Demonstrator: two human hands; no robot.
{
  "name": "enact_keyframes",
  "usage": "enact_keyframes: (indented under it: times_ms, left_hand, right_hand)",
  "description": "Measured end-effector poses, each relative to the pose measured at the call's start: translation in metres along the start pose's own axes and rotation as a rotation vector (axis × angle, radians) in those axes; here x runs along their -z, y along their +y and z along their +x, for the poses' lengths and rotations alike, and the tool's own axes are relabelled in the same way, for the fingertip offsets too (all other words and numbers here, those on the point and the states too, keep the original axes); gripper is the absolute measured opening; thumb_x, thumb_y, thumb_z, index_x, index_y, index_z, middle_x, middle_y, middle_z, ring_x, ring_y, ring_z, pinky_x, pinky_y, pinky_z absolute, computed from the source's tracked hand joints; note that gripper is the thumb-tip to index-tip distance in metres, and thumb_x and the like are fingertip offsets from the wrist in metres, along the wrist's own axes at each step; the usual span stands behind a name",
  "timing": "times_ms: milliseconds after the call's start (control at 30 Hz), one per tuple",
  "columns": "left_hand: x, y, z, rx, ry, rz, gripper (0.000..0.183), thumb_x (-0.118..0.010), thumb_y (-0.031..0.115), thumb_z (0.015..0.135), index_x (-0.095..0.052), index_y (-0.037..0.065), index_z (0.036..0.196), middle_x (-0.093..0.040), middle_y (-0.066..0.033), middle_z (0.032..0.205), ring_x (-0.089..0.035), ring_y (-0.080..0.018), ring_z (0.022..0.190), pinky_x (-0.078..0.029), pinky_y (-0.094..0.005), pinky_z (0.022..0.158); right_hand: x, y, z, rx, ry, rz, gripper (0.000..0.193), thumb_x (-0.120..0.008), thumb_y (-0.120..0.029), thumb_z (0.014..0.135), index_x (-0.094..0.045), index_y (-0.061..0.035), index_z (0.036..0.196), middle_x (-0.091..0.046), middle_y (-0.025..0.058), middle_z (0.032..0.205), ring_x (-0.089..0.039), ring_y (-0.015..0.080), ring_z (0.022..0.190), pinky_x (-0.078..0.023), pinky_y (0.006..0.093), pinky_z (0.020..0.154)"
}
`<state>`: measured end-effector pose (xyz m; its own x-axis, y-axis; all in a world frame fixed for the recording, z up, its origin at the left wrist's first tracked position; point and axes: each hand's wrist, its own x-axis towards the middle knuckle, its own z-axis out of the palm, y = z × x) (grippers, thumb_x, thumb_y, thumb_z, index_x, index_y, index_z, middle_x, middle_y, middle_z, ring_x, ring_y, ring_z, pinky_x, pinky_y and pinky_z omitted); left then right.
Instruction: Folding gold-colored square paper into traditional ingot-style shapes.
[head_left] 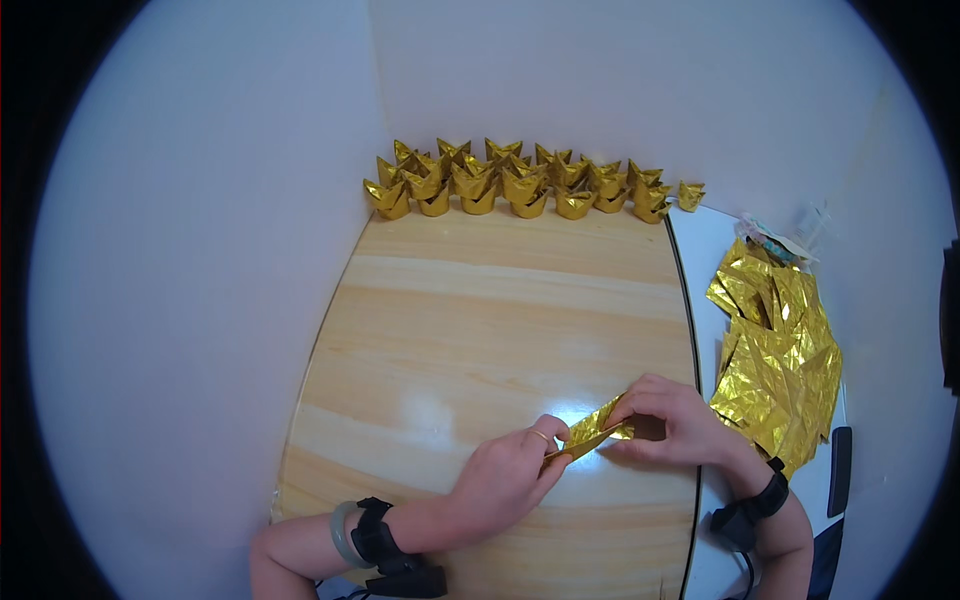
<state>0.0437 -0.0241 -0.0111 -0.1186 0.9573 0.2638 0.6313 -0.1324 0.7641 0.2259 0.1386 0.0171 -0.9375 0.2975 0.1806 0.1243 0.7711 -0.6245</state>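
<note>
— While the left hand (pixel 505 478) pinches the foil strip's (pixel 590 436) near end, what grips the far end?
— The right hand (pixel 672 425), apparently pinching it, low over the table (pixel 480 320).

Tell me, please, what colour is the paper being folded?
Shiny gold paper, seen best in the head view.

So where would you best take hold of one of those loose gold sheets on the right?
Probably the top gold foil sheet by its free left edge, coming from above and the left: it lies flat on the stack, so fingers must pinch a thin edge. The right hand is nearest.
</note>
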Motion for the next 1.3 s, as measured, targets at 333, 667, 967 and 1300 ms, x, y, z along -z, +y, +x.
enact_keyframes:
  times_ms: [333,667,967,1300]
  left_hand:
    - [0.001,-0.002,0.000,-0.017,-0.028,0.071,0.013,-0.067,0.011,0.085,-0.064,0.007,0.097,-0.066,-0.0087,0.081,-0.064,-0.0275,0.067,-0.050,-0.0347,0.056]
    - [0.006,-0.005,0.000,-0.132,-0.039,0.213,0.017,-0.070,0.012,0.081,-0.073,0.013,0.098,-0.054,-0.0039,0.067,-0.054,-0.0203,0.054,-0.043,-0.0338,0.045]
    - [0.007,-0.005,0.001,-0.189,-0.046,0.274,0.019,-0.069,0.009,0.079,-0.073,0.010,0.097,-0.051,-0.0018,0.066,-0.053,-0.0160,0.055,-0.043,-0.0306,0.044]
    - [0.010,-0.005,0.000,-0.192,-0.090,0.256,0.030,-0.063,0.008,0.078,-0.068,0.005,0.107,-0.054,-0.0046,0.072,-0.057,-0.0190,0.060,-0.048,-0.0307,0.050]
  right_hand:
    - [-0.009,-0.008,0.008,-0.353,0.033,0.050,0.020,-0.074,-0.024,0.080,-0.063,-0.0091,0.085,-0.062,0.0042,0.074,-0.061,0.0188,0.068,-0.049,0.0306,0.061]
    - [-0.008,-0.015,0.017,-0.307,0.032,-0.117,0.017,-0.073,-0.023,0.079,-0.061,-0.0112,0.080,-0.058,0.0035,0.067,-0.059,0.0224,0.064,-0.047,0.0348,0.056]
    - [-0.011,-0.017,0.019,-0.366,0.018,-0.151,0.018,-0.073,-0.024,0.080,-0.060,-0.0119,0.080,-0.058,0.0024,0.069,-0.060,0.0219,0.067,-0.047,0.0355,0.056]
    - [-0.013,-0.017,0.018,-0.357,0.020,-0.152,0.019,-0.073,-0.021,0.079,-0.057,-0.0105,0.078,-0.056,0.0029,0.068,-0.059,0.0227,0.067,-0.046,0.0356,0.056]
